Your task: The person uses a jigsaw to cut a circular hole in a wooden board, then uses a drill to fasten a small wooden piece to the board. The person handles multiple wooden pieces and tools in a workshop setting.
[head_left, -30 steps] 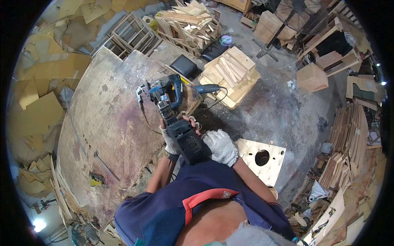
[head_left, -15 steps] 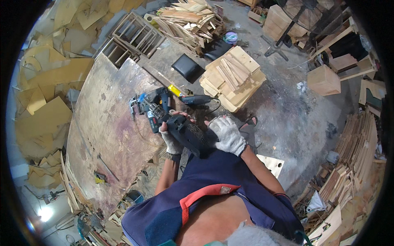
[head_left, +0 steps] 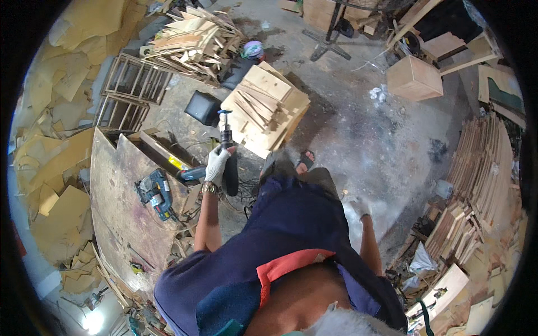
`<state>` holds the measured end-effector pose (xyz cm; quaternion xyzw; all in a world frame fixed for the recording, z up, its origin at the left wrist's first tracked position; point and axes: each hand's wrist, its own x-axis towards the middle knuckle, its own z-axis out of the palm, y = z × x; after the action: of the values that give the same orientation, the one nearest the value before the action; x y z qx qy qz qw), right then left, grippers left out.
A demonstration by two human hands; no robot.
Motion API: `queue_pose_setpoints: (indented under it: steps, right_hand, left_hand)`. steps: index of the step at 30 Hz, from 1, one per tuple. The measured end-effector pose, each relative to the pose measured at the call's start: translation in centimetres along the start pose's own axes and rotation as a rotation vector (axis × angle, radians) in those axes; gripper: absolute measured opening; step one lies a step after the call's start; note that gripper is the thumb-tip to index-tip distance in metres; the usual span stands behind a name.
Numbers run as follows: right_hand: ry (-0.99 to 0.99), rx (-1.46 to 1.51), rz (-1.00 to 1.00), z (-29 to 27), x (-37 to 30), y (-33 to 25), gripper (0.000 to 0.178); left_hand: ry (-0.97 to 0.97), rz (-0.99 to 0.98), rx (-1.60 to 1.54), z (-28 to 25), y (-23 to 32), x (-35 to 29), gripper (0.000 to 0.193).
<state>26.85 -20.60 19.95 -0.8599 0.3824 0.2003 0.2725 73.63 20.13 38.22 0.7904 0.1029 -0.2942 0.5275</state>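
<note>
- I have the left hand (head_left: 217,163), in a pale glove, wrapped around a black power tool (head_left: 230,180), just below its metal chuck (head_left: 226,135). The tool sits beyond the right edge of the worktable (head_left: 119,187), its blue-tipped bit (head_left: 225,112) pointing away from the body.
- The right hand (head_left: 357,207) is well apart from the tool, out to the right; it blurs against the floor (head_left: 386,162), so I cannot tell whether it is spread or curled.
- My main worry is the one-handed hold: the tool's weight could twist it loose, and a sandalled foot (head_left: 305,161) stands nearby.
- If its switch gets pressed by accident, the glove could catch on the spinning chuck.
- The bit overlaps the left edge of the plywood stack (head_left: 283,87) in my view; I cannot judge the gap, but a careless swing might scatter the loose strips (head_left: 255,109) on top.
- Dark cables (head_left: 244,189) past the table's right edge could snag the tool or a foot.
- A blue jigsaw (head_left: 157,193) rests near that edge; a bump from the left forearm (head_left: 207,218) might push it off.
</note>
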Motion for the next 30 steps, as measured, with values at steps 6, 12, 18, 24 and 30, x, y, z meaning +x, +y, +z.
queue_pose_setpoints:
  steps: [6, 12, 18, 24, 30]
  right_hand:
    - [0.094, 0.275, 0.408, 6.2, -8.0, 17.7, 0.036]
    - [-0.188, -0.189, -0.242, 8.9, 0.3, 20.6, 0.031]
    - [-0.114, 0.229, 0.017, -1.9, 16.3, 13.8, 0.033]
    - [0.007, 0.189, -0.358, -15.2, 29.6, 3.9, 0.034]
    - [-0.148, -0.06, -0.318, -21.5, 40.5, -2.4, 0.038]
  left_hand:
    - [-0.172, -0.173, -0.04, 9.9, -1.4, 2.2, 0.036]
    - [-0.225, -0.204, -0.005, 15.4, -0.7, 4.4, 0.05]
    - [-0.152, -0.3, -0.106, 18.6, 2.2, 6.3, 0.051]
    - [0.01, -0.304, -0.272, 21.2, 3.2, 8.8, 0.045]
    - [0.17, -0.306, -0.351, 21.6, 4.0, 9.4, 0.036]
